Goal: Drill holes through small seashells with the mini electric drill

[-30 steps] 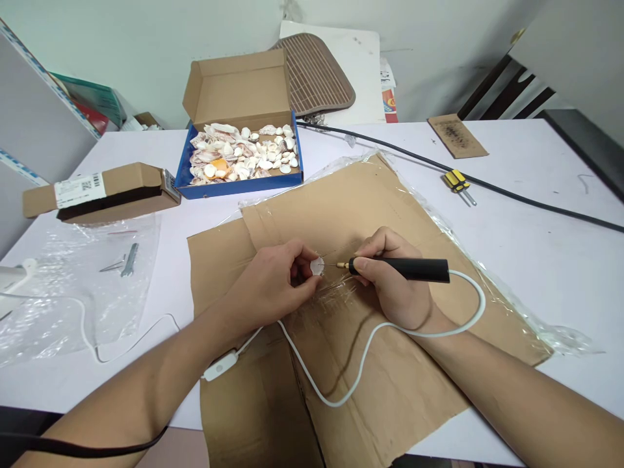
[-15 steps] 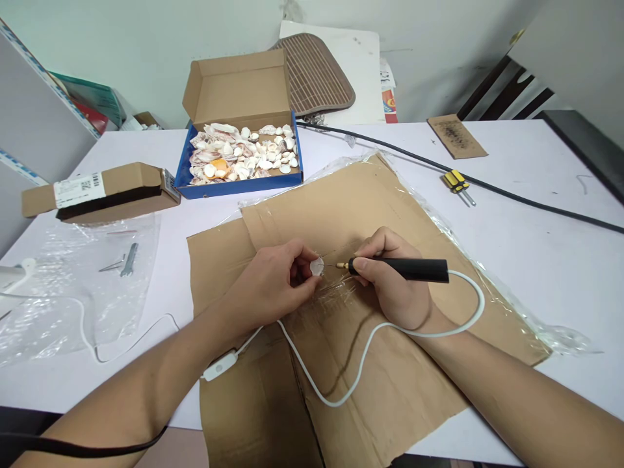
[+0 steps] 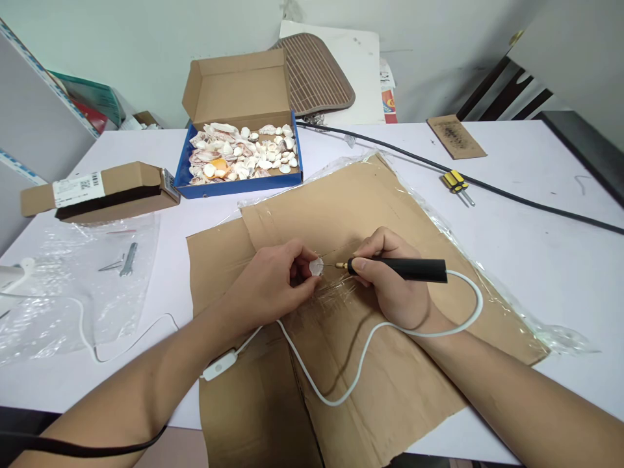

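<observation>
Between the thumb and fingers of my left hand point(image 3: 280, 279) is a small white seashell point(image 3: 316, 266), pinched by its edges over the cardboard sheet point(image 3: 312, 208). My right hand point(image 3: 397, 279) grips a black mini electric drill point(image 3: 414, 270) like a pen, lying nearly level. Its thin bit points left from a brass chuck, and the tip meets the face of the shell; whether it has gone in, I cannot tell. A white cable point(image 3: 336, 403) loops from the drill's back end across the cardboard to an inline switch point(image 3: 219, 366) beside my left forearm.
Behind my left hand stands an open blue box point(image 3: 238, 188) full of seashells. A smaller carton point(image 3: 117, 188) and clear plastic point(image 3: 97, 292) with a wrench point(image 3: 129, 259) lie left. Yellow-black screwdrivers point(image 3: 454, 182) and a black cord point(image 3: 526, 199) are at right.
Both hands, the shell and the drill hold almost the same places. The whole view has shifted very slightly; nothing was let go or picked up.
</observation>
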The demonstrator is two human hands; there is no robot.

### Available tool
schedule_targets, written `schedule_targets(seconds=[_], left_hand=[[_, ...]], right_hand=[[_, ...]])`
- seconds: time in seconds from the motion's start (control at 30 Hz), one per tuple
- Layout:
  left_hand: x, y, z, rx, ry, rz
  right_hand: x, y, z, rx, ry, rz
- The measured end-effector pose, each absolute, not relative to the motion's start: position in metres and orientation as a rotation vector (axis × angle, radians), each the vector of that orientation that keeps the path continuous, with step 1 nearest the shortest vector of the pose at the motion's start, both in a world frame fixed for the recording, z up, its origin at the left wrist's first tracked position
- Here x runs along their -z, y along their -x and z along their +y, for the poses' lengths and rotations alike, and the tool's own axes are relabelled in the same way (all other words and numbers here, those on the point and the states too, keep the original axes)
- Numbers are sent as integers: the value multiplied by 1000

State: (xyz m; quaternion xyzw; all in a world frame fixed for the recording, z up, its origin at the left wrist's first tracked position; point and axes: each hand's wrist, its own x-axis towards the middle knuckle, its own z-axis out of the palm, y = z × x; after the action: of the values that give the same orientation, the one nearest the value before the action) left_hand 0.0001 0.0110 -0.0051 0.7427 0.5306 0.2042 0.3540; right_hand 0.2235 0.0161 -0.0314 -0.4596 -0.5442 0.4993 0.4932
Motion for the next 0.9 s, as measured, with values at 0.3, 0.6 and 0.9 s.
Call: schedule_targets(seconds=[0.3,0.6,0.9], left_hand=[[5,1,11,-521,-1935,1380],[6,1,12,-513,-1907,1378],[6,0,11,-516,-1848,1385]], right_hand=[[30,-223,17,-1207,1092,-1329],[26,-222,18,-1236,1127,-1352],[25,-219,19,-1231,1140,-1360]])
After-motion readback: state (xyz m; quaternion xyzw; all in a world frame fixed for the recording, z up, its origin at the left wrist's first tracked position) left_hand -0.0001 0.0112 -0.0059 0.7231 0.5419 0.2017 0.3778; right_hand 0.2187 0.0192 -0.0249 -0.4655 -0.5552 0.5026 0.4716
